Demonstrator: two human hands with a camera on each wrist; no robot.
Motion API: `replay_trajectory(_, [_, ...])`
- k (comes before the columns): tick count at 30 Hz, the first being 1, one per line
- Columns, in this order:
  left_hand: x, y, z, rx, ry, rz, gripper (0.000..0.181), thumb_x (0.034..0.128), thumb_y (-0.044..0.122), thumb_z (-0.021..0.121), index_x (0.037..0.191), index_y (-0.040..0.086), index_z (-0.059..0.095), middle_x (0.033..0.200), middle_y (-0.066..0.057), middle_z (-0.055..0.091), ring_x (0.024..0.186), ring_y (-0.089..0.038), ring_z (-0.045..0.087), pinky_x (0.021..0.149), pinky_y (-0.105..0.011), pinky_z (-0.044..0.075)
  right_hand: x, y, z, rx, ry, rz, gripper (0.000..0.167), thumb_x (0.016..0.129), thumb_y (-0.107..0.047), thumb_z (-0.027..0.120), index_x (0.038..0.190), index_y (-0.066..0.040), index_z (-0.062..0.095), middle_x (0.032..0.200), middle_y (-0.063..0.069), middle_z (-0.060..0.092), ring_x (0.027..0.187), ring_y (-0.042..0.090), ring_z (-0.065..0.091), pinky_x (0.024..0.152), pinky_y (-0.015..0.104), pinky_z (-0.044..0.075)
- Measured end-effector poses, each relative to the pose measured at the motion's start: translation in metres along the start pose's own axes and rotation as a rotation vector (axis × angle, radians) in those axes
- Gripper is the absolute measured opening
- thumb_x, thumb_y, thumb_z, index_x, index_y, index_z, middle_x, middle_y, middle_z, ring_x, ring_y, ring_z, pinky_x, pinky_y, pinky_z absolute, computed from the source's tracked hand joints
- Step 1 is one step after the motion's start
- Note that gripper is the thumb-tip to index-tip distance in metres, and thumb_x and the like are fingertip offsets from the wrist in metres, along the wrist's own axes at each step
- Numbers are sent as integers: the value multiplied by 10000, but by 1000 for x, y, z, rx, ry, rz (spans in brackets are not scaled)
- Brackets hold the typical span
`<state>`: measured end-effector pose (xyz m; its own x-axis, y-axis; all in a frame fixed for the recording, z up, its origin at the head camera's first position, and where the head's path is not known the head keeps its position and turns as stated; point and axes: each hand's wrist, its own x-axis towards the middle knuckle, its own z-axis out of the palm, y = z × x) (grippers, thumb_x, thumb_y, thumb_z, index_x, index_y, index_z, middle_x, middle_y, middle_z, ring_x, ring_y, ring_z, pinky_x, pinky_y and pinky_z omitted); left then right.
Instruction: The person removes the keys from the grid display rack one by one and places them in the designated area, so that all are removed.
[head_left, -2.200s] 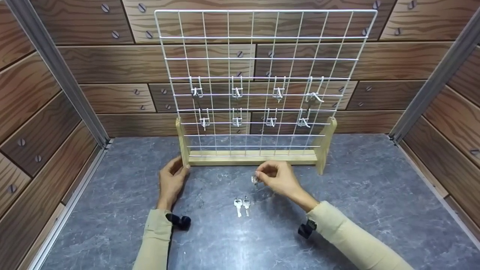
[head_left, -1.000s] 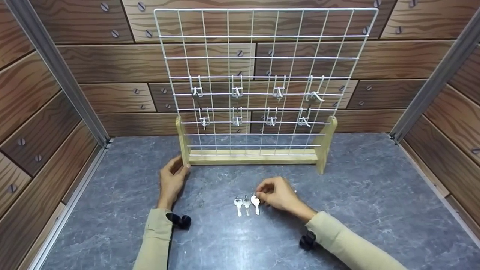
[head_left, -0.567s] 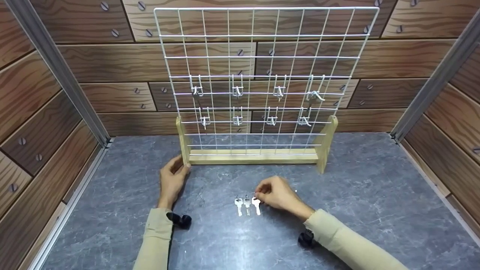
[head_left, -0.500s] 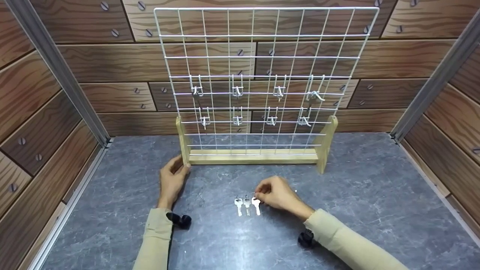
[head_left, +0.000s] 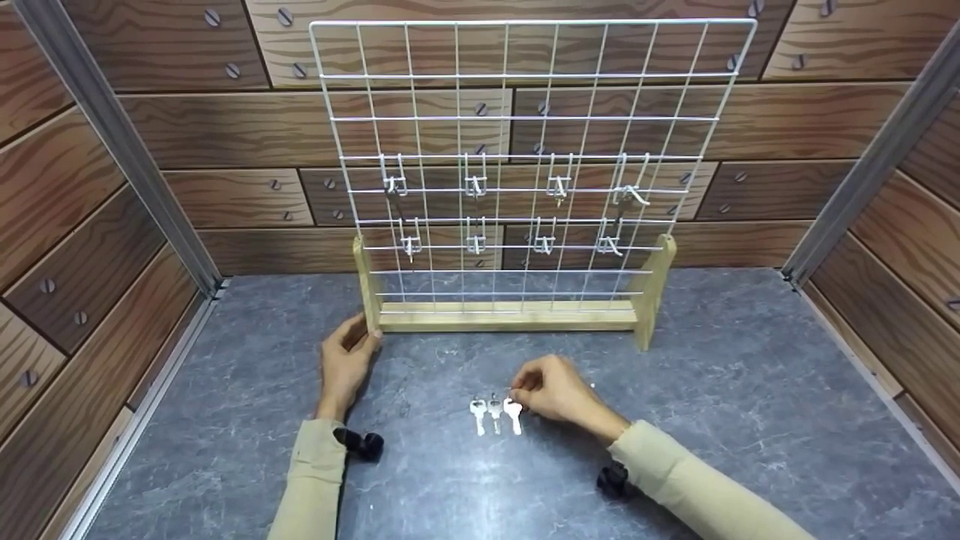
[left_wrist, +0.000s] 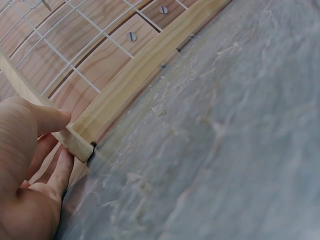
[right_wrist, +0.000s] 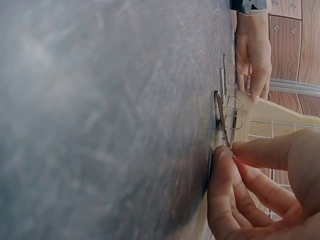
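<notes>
Keys (head_left: 480,420) on bench (head_left: 480,487): two seemingly done, third key (head_left: 514,412) pinched in right grip (head_left: 553,388), not yet released; wooden post (head_left: 366,281) held in left grip (head_left: 346,365).

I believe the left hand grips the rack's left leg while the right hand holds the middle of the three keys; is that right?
The word "middle" is wrong: in the head view, the right hand holds the rightmost key. The left hand does grip the left leg of the rack.
</notes>
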<state>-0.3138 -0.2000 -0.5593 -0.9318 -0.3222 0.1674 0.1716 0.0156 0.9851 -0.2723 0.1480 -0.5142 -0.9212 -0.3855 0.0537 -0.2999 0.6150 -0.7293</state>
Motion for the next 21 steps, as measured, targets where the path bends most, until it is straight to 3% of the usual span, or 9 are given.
replay_trajectory(12, [-2,2,-1,12,-5,0,460,994,-7,728,1443,-24,633,1438,-293,629,1359,-415,616,911,-143,599,1,-4,-3,68,-53,22,45,870,6,793,913,-7,792,759,44,751,589,97,669,526,234,604])
replay_trajectory(17, [-1,1,-1,17,1,-8,465,990,-26,723,1444,-34,627,1433,-298,627,1355,-423,616,903,-148,603,7,-11,-8,67,-24,14,62,887,-25,810,944,-32,787,818,58,765,656,109,678,596,230,617])
replay_trajectory(21, [-2,1,0,14,3,-6,469,985,-35,725,1443,-41,625,1435,-296,627,1351,-422,621,921,-164,609,15,-22,-13,55,38,-42,111,892,-50,817,996,-20,792,894,74,785,758,135,700,713,247,640])
